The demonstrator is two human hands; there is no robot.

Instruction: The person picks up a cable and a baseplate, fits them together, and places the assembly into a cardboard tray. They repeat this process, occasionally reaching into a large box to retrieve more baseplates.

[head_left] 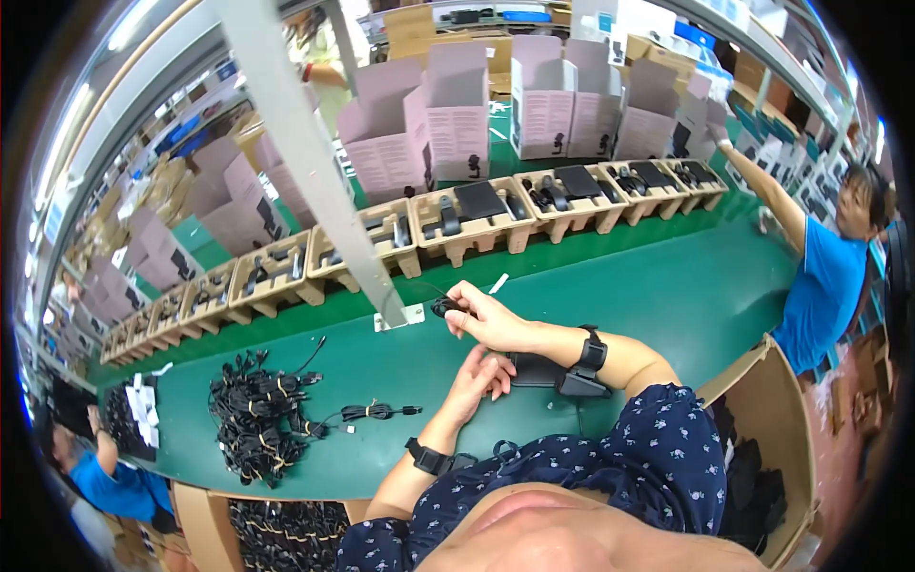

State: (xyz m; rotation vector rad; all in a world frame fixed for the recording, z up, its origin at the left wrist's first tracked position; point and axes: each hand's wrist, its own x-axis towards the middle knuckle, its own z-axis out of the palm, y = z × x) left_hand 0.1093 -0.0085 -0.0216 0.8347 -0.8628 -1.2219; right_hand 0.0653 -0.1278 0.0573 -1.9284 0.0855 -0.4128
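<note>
My right hand (pixel 491 320) is closed in a pinch around a small black cable bundle (pixel 442 306), with a thin end sticking out. It hovers over the green table near the foot of a metal post. Just below it, my left hand (pixel 474 383) holds nothing that I can see; its fingers are loosely bent and a little apart. A flat black pouch (pixel 536 371) lies beside the left fingertips, under my right wrist. Left of my hands sits a heap of tied black cables (pixel 257 412), and one bundled cable (pixel 367 412) lies apart from it.
A row of cardboard trays (pixel 474 234) with black parts runs along the far side, backed by open printed boxes (pixel 381 143). The metal post (pixel 310 162) rises from the table. Co-workers in blue (pixel 831 286) are at both sides. An open carton (pixel 796 448) stands at right.
</note>
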